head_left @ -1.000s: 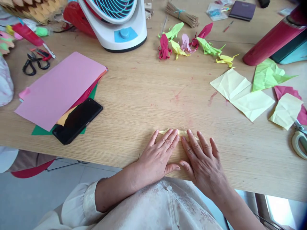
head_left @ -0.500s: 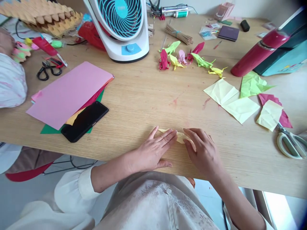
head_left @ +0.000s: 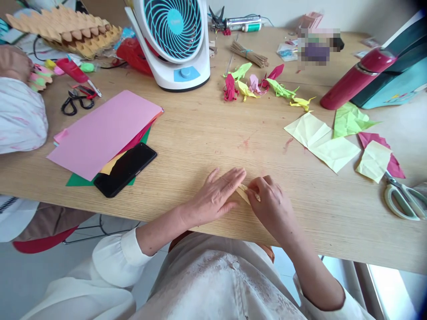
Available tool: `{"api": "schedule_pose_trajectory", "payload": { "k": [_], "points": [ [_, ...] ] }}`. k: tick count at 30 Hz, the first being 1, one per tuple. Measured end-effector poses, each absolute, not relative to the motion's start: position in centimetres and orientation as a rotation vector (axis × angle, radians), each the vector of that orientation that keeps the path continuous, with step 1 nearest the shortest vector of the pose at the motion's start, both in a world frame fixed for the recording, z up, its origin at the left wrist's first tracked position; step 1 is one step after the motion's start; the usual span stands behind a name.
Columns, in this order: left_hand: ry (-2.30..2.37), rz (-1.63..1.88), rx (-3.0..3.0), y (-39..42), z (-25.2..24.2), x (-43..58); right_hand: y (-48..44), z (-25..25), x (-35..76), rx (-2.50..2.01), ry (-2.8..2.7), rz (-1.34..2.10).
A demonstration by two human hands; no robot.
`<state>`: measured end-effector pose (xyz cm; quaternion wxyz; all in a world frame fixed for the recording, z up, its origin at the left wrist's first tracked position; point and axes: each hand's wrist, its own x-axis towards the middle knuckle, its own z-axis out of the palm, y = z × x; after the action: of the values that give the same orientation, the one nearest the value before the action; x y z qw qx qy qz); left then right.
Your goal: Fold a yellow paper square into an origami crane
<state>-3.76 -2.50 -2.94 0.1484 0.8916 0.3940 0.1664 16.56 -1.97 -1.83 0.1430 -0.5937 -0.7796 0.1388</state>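
A: Head view: what step?
B: Folding a pale yellow paper strip [head_left: 243,193], I'd guess; it's on table [head_left: 213,144] btwn hands. Next move prob. needs it held steady.
A: Hands' pose?
B: L hand [head_left: 216,195] palm down, fingers straight, thumb apart, at strip's L end; can't tell if pressing. R hand [head_left: 271,200] curled, fingertips pinching R end.
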Motion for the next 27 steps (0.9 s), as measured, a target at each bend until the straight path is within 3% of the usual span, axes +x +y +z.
{"api": "schedule_pose_trajectory", "payload": {
  "k": [3, 8, 15, 27],
  "points": [
    [1.415, 0.648, 2.416, -2.2, -3.1, -3.8, -2.5, -1.3, 16.1, -1.819, -2.205, 0.464],
    [1.62, 0.615, 2.278, -2.3, -3.3, -3.2, -3.5, -1.4, 15.5, -1.882, -2.209, 0.327],
    [1.619, 0.592, 2.195, -2.3, -3.4, -1.2, -4.4, -2.2, 15.3, -1.914, -2.115, 0.304],
    [1.55, 0.745, 2.135, -2.0, -4.0, -0.9, -3.4, -2.2, 16.0, -1.862, -1.976, 0.638]
  ]
}}
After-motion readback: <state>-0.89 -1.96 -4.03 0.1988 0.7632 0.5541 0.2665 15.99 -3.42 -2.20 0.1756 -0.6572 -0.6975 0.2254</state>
